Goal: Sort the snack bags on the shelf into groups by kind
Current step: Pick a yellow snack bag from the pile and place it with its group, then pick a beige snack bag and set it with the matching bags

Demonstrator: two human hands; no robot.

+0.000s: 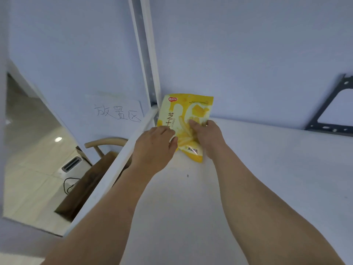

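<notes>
Snack bag [188, 119], yellow, propped in the back-left corner of the shelf [267, 159]. My right hand [205, 134] pinches its lower right side; my left hand [156, 144] curls round its left edge. I judge it light, crinkly, slippery, its contents breakable: hold by the edges.

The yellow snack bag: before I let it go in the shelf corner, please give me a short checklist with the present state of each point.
1. Right hand holds the yellow bag: ok.
2. Left hand touches the bag's left edge: ok.
3. Bag stands against the back wall: ok.
4. Bag's bottom rests on the shelf: cannot tell.
5. Other bags of this kind beside it: not ok, none in view.
</notes>
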